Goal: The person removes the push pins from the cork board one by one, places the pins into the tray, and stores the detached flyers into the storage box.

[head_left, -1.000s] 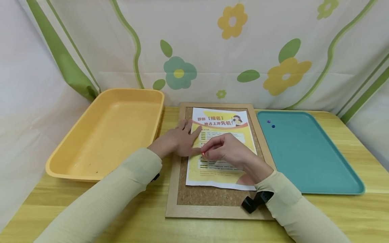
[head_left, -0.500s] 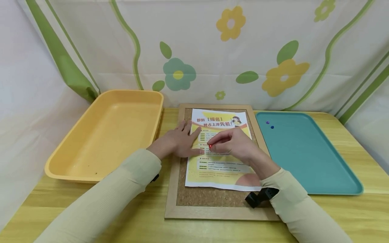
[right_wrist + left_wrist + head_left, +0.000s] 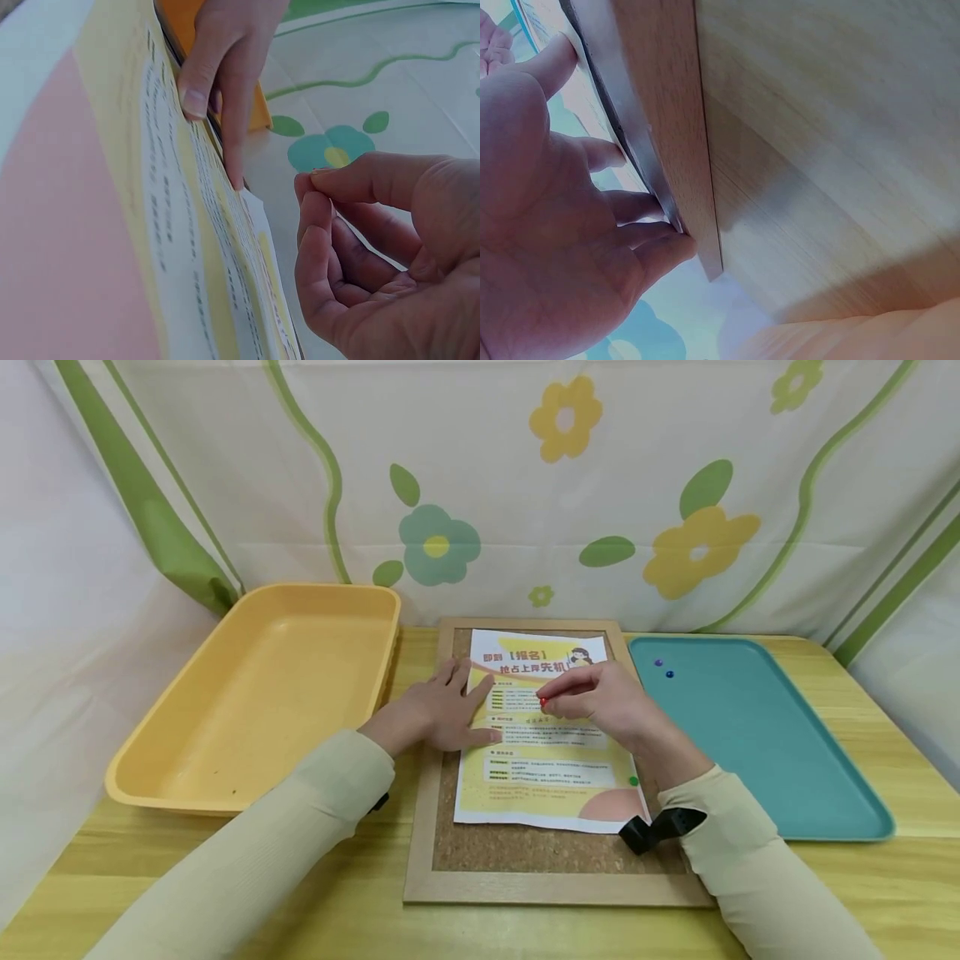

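Note:
A printed yellow-and-white poster (image 3: 551,768) lies on a wood-framed cork board (image 3: 510,847). My left hand (image 3: 450,706) rests with spread fingers on the poster's left edge and the board; in the left wrist view its fingertips touch near the wooden frame (image 3: 671,112). Over the poster's upper middle, my right hand (image 3: 611,697) pinches a small red push pin (image 3: 543,702) between thumb and forefinger. In the right wrist view the fingertips stand apart from the paper, and the pin is hidden. A green push pin (image 3: 633,781) sits at the poster's lower right edge.
To the left stands a deep yellow tray (image 3: 251,710). A flat teal tray (image 3: 772,752) lies at the right, bearing a purple pin (image 3: 658,662) and a blue pin (image 3: 670,674). Behind the table (image 3: 360,893) hangs a flowered curtain (image 3: 517,468).
My right hand has moved up and to the right with the red push pin, away from my left thumb. The green pin has come into view. My left hand stays put.

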Demonstrator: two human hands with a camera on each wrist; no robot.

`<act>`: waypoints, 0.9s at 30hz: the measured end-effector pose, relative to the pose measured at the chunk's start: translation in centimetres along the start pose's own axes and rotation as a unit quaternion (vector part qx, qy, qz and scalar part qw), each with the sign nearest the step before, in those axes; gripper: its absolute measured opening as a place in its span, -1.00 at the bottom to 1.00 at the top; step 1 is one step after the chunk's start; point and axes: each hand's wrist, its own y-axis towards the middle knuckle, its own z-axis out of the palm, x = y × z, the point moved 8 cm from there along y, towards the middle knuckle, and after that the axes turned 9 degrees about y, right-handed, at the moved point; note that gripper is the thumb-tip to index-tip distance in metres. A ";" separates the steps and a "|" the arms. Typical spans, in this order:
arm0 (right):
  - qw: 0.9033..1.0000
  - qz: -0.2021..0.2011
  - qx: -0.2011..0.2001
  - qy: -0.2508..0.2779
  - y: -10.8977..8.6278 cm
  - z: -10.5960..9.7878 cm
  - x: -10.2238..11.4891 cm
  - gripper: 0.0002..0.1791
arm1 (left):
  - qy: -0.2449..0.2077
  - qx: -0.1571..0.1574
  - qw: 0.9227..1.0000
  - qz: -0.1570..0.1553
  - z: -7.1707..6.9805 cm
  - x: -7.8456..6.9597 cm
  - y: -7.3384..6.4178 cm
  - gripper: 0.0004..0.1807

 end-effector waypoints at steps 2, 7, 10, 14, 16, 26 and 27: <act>1.000 -0.003 -0.005 0.000 0.1 -0.4 0.0 -0.70 | -0.002 -0.001 1.000 0.000 0.0 0.1 -0.1 0.03; 1.000 -0.010 -0.014 -0.002 0.2 -1.4 0.1 -0.68 | -0.005 -0.004 1.000 0.003 -0.1 0.2 -0.3 0.03; 1.000 -0.011 -0.023 -0.013 0.2 -2.1 0.1 -0.66 | -0.002 -0.003 1.000 0.005 -0.1 0.2 -0.3 0.02; 0.999 -0.006 -0.039 -0.026 0.1 -3.3 -0.1 -0.65 | 0.003 -0.001 1.000 0.005 0.0 0.2 -0.3 0.02; 0.999 -0.005 -0.047 -0.027 0.2 -4.0 -0.3 -0.62 | 0.004 -0.001 1.000 0.005 0.0 0.2 -0.3 0.02; 0.997 -0.024 -0.079 0.005 0.4 -7.8 -1.3 -0.75 | 0.002 -0.007 1.000 0.003 0.1 0.1 -0.1 0.02; 0.996 -0.025 -0.085 0.005 0.4 -8.2 -1.5 -0.77 | 0.002 -0.008 1.000 0.003 0.0 0.1 -0.1 0.02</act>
